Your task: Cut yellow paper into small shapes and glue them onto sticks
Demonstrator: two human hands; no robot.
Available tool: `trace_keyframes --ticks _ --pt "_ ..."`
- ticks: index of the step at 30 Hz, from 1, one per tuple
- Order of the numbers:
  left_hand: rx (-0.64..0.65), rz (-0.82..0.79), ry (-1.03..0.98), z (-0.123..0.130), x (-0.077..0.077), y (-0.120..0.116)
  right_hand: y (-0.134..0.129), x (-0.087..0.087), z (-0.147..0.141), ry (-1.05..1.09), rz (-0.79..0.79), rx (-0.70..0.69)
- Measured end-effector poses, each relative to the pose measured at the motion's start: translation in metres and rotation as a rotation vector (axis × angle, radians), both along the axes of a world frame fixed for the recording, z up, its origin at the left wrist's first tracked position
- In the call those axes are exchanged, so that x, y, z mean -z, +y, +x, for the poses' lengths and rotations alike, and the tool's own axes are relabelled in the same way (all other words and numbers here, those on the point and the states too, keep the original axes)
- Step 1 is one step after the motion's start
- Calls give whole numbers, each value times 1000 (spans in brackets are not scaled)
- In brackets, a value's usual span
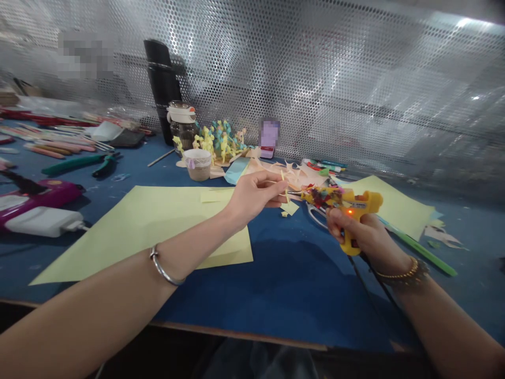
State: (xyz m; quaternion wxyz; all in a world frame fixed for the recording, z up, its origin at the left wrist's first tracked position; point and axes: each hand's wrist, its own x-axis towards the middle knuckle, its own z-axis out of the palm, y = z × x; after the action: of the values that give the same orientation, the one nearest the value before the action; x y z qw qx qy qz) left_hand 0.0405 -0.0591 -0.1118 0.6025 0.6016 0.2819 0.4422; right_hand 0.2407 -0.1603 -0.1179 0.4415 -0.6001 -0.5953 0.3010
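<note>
We pinch a thin yellow paper strip (284, 187) between thumb and fingertips of our left hand (254, 196), just beside the nozzle of a yellow hot glue gun (365, 202) wrapped in our closed right hand (365, 231). Both hang above a blue workbench (284, 273), a large pale green paper sheet (130, 237) lying under our left forearm.

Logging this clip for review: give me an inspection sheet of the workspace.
Surface: blue tabletop, pale green paper sheet on it.
Job's things: yellow hot glue gun, small yellow paper strip.
Clutter: black flask, green-handled pliers, paper scraps, marker pens.
Hands: left hand pinches the strip; right hand grips the gun.
Cables: black cord runs down from the gun.
Surroundings: perforated metal panel behind the table.
</note>
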Motion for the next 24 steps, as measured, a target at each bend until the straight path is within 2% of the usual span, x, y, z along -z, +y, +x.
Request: trace_keyframes --ticks 12,24 --pt "6 0 -1 0 -1 -1 2 4 4 46 4 8" --pt "8 6 15 -1 -1 -2 1 2 5 5 -27 -4"
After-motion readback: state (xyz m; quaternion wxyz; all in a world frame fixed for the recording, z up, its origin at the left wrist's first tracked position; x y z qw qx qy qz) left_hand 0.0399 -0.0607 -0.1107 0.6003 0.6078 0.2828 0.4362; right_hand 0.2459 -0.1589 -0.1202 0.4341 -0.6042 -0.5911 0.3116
